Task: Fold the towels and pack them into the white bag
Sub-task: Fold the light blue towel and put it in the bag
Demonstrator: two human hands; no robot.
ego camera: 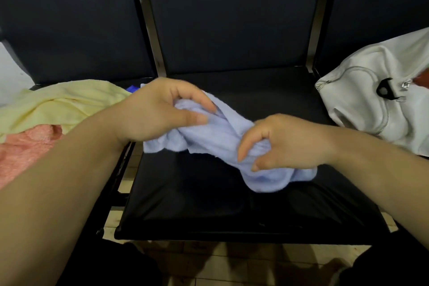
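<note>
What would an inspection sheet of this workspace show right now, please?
Surface: black padded seat, the middle one of a row.
Job's things: light blue towel, bunched and not yet folded, held over that seat; yellow towel and pink towel, heaped unfolded on the seat to the left; white bag, slumped on the seat to the right.
Clutter: small blue item behind the yellow towel, too hidden to name.
Grippers: left hand and right hand each grip an end of the light blue towel.
Cables: nothing seen.
Surroundings: dark backrests; tiled floor below.
</note>
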